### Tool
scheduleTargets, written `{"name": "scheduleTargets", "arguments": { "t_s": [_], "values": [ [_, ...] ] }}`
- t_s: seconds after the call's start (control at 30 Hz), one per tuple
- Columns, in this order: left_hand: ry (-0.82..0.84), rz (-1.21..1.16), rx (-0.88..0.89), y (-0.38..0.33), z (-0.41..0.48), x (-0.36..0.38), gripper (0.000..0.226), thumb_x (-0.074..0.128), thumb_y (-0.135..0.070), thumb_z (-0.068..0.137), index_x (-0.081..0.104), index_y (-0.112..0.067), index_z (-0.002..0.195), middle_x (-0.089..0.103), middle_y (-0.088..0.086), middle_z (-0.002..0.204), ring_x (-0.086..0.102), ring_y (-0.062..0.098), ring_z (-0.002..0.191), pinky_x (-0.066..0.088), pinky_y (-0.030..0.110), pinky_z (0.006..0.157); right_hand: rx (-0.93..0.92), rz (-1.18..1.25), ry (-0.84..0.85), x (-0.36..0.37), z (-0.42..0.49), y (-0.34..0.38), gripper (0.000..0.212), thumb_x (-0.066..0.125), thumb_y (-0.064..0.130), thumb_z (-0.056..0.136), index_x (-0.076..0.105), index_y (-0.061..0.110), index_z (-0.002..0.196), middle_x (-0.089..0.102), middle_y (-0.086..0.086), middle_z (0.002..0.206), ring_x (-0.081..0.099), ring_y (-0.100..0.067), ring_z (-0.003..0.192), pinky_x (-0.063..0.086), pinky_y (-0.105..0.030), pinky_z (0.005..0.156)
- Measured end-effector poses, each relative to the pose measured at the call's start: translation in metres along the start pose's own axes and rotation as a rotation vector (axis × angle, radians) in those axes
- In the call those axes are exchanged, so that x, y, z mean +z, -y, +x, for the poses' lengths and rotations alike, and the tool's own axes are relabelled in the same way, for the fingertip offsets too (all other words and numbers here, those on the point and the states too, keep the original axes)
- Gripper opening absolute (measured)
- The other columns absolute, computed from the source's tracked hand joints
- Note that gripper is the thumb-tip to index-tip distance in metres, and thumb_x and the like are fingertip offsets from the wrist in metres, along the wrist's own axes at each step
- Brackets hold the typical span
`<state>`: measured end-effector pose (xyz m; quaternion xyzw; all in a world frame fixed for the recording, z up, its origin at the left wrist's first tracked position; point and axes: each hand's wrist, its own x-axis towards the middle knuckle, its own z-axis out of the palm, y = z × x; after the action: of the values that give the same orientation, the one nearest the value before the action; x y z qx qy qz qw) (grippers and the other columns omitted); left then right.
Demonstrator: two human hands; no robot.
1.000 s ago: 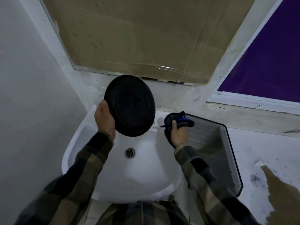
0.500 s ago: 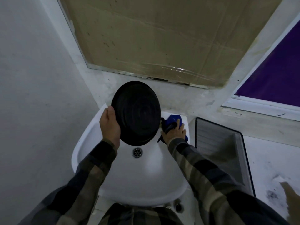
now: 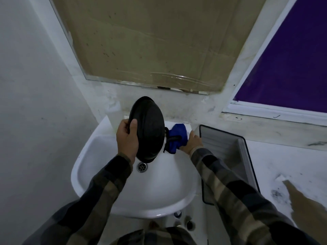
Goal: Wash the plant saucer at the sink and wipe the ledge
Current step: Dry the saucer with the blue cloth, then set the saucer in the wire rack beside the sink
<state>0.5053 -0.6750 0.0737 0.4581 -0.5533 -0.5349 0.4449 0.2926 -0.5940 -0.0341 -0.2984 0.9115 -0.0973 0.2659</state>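
Taped cardboard sheet [image 3: 150, 41] across the far wall, purple window pane [image 3: 292, 68] far right, white counter [image 3: 283, 165], white sink [image 3: 159, 188], grey ribbed tray [image 3: 223, 147] just right, black plant saucer [image 3: 150, 131] tilted above the basin, left hand [image 3: 126, 138] gripping its rim, right hand [image 3: 193, 143] clutching blue cloth [image 3: 177, 137] on the far rim.

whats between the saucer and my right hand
A blue cloth, bunched on the sink's back rim; the right hand holds it, beside the saucer. Head view shows it.
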Motion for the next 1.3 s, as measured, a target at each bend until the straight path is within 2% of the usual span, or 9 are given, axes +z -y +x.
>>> {"name": "scheduleTargets", "arguments": {
  "t_s": [0.2, 0.33, 0.4, 0.6, 0.8, 0.93, 1.0, 1.1, 1.3],
  "values": [
    [0.108, 0.043, 0.087, -0.009, -0.03, 0.006, 0.005, 0.05, -0.018, 0.096, 0.05, -0.013, 0.094, 0.056, -0.008, 0.083, 0.052, 0.001, 0.075, 0.042, 0.01, 0.063, 0.047, 0.244, -0.013, -0.016, -0.053, -0.006, 0.062, 0.059, 0.034, 0.089, 0.034, 0.006, 0.139, 0.049, -0.016, 0.132, 0.052, -0.031, 0.117, 0.044, -0.034, 0.093],
    [0.281, 0.191, 0.213, -0.004, -0.052, 0.012, 0.008, 0.057, -0.018, 0.092, 0.051, -0.014, 0.089, 0.057, -0.002, 0.082, 0.052, 0.005, 0.07, 0.042, 0.017, 0.062, 0.056, 1.031, 0.052, -0.058, -0.118, 0.009, 0.048, 0.048, 0.046, 0.094, 0.051, 0.007, 0.122, 0.064, -0.016, 0.104, 0.067, -0.031, 0.085, 0.058, -0.042, 0.072],
    [0.354, 0.272, 0.347, 0.0, -0.064, 0.016, 0.013, 0.059, -0.021, 0.09, 0.049, -0.015, 0.083, 0.051, -0.004, 0.075, 0.047, 0.006, 0.064, 0.037, 0.017, 0.057, 0.021, 1.155, 0.072, -0.078, -0.149, 0.013, 0.05, 0.044, 0.055, 0.093, 0.052, 0.011, 0.115, 0.064, -0.016, 0.103, 0.067, -0.031, 0.081, 0.057, -0.038, 0.063],
    [0.54, 0.34, 0.526, 0.009, -0.101, 0.034, 0.022, 0.056, -0.03, 0.089, 0.057, -0.009, 0.086, 0.056, 0.0, 0.071, 0.05, 0.015, 0.062, 0.042, 0.035, 0.057, 0.034, 0.986, -0.114, -0.111, -0.205, 0.006, 0.057, 0.053, 0.063, 0.083, 0.056, 0.012, 0.11, 0.065, -0.013, 0.095, 0.067, -0.024, 0.065, 0.054, -0.028, 0.049],
    [0.583, 0.519, 0.719, 0.015, -0.126, 0.057, 0.023, 0.058, -0.031, 0.09, 0.064, -0.01, 0.098, 0.067, 0.005, 0.088, 0.061, 0.02, 0.079, 0.045, 0.025, 0.065, 0.092, 0.902, -0.139, -0.12, -0.209, -0.027, 0.033, 0.07, 0.03, 0.084, 0.058, 0.007, 0.105, 0.067, -0.012, 0.082, 0.069, -0.028, 0.062, 0.058, -0.032, 0.053],
    [0.589, 0.593, 0.93, 0.028, -0.139, 0.078, 0.028, 0.053, -0.034, 0.085, 0.067, -0.011, 0.09, 0.067, 0.003, 0.079, 0.056, 0.017, 0.074, 0.046, 0.028, 0.063, 0.201, 0.936, -0.079, -0.118, -0.193, -0.06, 0.031, 0.069, 0.012, 0.081, 0.06, -0.013, 0.097, 0.067, -0.028, 0.087, 0.069, -0.036, 0.065, 0.06, -0.045, 0.063],
    [0.645, 0.671, 1.001, 0.036, -0.143, 0.093, 0.029, 0.053, -0.038, 0.084, 0.067, -0.013, 0.087, 0.066, 0.001, 0.076, 0.056, 0.02, 0.071, 0.041, 0.029, 0.061, 0.236, 0.963, -0.062, -0.118, -0.189, -0.082, 0.025, 0.068, 0.006, 0.079, 0.061, -0.014, 0.092, 0.067, -0.03, 0.085, 0.069, -0.034, 0.063, 0.06, -0.043, 0.062],
    [0.795, 0.823, 0.976, 0.041, -0.153, 0.115, 0.043, 0.051, -0.056, 0.079, 0.068, -0.018, 0.092, 0.066, -0.001, 0.083, 0.057, 0.023, 0.076, 0.045, 0.03, 0.065, 0.254, 1.001, -0.064, -0.115, -0.183, -0.122, 0.008, 0.064, 0.001, 0.082, 0.061, -0.006, 0.083, 0.065, -0.023, 0.077, 0.068, -0.029, 0.061, 0.058, -0.037, 0.049],
    [0.793, 0.988, 0.687, 0.055, -0.166, 0.15, 0.077, 0.028, -0.074, 0.073, 0.061, -0.022, 0.119, 0.055, 0.0, 0.127, 0.045, 0.023, 0.116, 0.036, 0.033, 0.097, 0.237, 1.054, -0.206, -0.11, -0.149, -0.198, 0.014, 0.067, 0.007, 0.074, 0.055, 0.014, 0.075, 0.065, -0.018, 0.089, 0.066, -0.039, 0.086, 0.057, -0.055, 0.066]
  ]
}}
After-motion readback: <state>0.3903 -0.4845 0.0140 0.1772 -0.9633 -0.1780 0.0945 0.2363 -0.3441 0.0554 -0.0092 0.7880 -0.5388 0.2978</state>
